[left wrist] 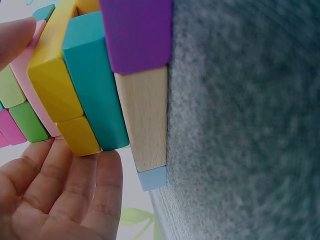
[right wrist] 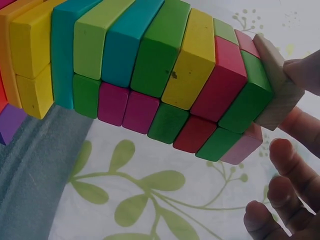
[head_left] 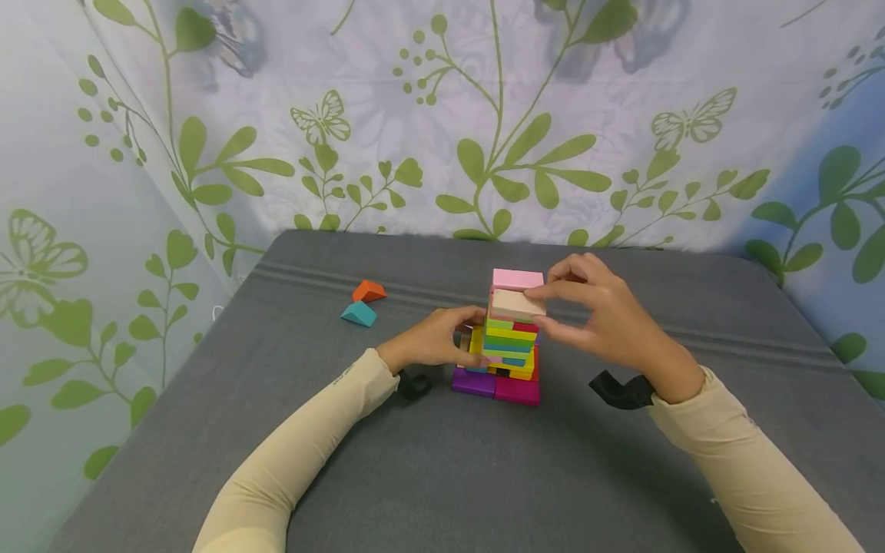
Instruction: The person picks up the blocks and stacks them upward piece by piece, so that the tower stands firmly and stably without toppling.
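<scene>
A tall tower of coloured wooden blocks [head_left: 510, 346] stands on the grey table, with purple and magenta blocks at its base. My left hand [head_left: 435, 338] holds the tower's lower part from the left, its thumb on the near side and fingers on the far side. In the left wrist view the fingers touch yellow and teal blocks [left wrist: 90, 85]. Between thumb and fingertips my right hand [head_left: 594, 311] pinches a plain wooden block [head_left: 515, 304] at the tower's top. This block lies against a green block [right wrist: 247, 92] in the right wrist view. Beside it on top is a pink block [head_left: 518, 279].
An orange triangular block [head_left: 369, 290] and a teal triangular block [head_left: 359, 312] lie on the table [head_left: 332, 445], left of the tower. A leaf-patterned curtain [head_left: 387, 115] hangs behind the table. Each wrist wears a black strap.
</scene>
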### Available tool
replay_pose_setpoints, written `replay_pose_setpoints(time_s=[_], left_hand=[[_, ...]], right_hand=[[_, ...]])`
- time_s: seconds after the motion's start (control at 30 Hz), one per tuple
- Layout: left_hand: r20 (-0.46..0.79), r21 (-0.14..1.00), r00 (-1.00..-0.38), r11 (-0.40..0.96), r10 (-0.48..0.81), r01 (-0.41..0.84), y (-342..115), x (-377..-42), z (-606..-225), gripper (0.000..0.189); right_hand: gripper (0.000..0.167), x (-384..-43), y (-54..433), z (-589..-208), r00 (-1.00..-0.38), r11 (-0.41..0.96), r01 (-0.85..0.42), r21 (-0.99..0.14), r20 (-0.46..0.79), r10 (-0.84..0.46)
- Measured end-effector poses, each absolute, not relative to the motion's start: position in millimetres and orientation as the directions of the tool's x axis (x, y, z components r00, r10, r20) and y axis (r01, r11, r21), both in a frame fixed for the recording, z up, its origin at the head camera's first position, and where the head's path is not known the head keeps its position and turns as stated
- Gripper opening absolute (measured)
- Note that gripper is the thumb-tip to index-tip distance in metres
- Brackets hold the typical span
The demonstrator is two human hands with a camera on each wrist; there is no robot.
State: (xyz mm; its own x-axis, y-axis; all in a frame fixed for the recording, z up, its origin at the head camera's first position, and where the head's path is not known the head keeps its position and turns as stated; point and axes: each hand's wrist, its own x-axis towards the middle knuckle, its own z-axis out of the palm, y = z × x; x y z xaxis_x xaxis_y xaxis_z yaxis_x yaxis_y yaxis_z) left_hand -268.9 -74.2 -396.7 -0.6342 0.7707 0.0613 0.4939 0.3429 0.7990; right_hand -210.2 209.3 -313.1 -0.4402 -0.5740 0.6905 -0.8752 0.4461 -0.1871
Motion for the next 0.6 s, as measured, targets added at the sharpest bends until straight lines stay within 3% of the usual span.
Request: replay_pose_setpoints(time_s=[0.07, 0.33, 0.43, 0.6], left_hand=[[0.059, 0.799, -0.635, 0.345, 0.77, 0.493, -74.2, -269.4, -397.0, 0.069], [0.054, 0.8, -0.641, 0.351, 0.766, 0.487, -74.1, -269.7, -397.5, 0.069], [0.041, 0.799, -0.64, 0.36, 0.767, 0.482, -74.3, -269.0, -395.1, 0.073], [0.013, 0.781, -0.637, 0.39, 0.771, 0.487, -85.5, -267.1, -387.4, 0.088]], right_hand=[[0.038, -210.3, 208.3, -312.1, -0.45, 0.463, -0.868, -0.183, 0.685, -0.573], [0.04, -209.8, 207.5, -314.0, -0.48, 0.493, -0.848, -0.195, 0.679, -0.556], [0.034, -210.3, 209.2, -319.0, -0.51, 0.481, -0.838, -0.257, 0.682, -0.524], [0.054, -210.5, 213.5, -332.1, -0.617, 0.43, -0.783, -0.449, 0.649, -0.445]])
